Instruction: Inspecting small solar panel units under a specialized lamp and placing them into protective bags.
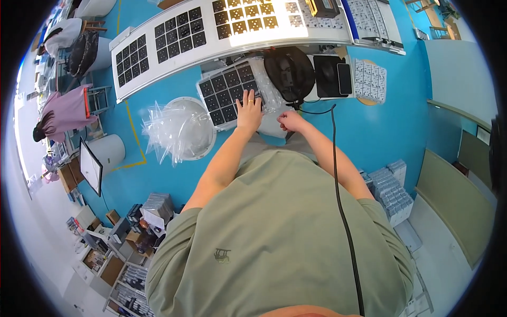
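**Left hand spread on a tray of black squares, right hand curled close by**

The left hand lies open, palm down, its fingers spread over the lower right part of the tray. The tray sits slanted in front of the person, just below the bench, and carries rows of black squares with small pale marks.

The right hand is apart from the tray, to the right of the left hand, with its fingers curled closed. It is too small in this view to tell whether anything is pinched between the fingertips. Clear wrap lies along the tray's right side, and next to it sits a rounded dark bundle.

Farther right, a phone lies at the right side of a black pad. Beyond these, a pale panel rests on a round stool.

Left of the tray stands a round white bin, with clear plastic heaped in it and spilling over its left side. On the white bench are more grids of black squares, some in bright light. A black cable runs down over the person's green shirt. The floor is blue.
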`<state>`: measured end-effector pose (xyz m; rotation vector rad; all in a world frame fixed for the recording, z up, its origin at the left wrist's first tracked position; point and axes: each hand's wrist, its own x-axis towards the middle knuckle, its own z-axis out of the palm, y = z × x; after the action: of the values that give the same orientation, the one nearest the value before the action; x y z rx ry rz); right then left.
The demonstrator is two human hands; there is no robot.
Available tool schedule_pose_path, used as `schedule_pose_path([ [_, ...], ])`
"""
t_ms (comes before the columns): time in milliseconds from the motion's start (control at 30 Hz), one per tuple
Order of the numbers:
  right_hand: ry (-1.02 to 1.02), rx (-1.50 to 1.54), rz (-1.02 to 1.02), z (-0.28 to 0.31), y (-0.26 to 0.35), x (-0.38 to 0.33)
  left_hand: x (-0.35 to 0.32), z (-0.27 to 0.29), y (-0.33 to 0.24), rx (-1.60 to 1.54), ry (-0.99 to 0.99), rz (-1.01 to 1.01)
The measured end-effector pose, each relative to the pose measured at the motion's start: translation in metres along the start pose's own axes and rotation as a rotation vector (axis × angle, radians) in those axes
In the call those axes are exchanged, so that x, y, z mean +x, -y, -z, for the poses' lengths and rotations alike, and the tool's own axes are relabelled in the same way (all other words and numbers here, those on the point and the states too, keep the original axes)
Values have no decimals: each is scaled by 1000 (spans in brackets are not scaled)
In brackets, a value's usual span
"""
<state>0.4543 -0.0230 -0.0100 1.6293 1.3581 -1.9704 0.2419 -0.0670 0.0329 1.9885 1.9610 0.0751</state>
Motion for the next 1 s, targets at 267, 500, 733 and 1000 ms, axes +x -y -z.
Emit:
schedule_pose_path([
  [267,-25,138,91,-17,23,-7,-8,6,3,-301,-131,45],
  [500,-48,350,98,-32,45,-1,-19,9,10,-460,-241,44],
  [733,-63,313,250,-32,42,4,-20,7,10,-516,-217,-23],
  [1000,-117,235,350,-37,21,29,-9,7,10,-349,-161,45],
])
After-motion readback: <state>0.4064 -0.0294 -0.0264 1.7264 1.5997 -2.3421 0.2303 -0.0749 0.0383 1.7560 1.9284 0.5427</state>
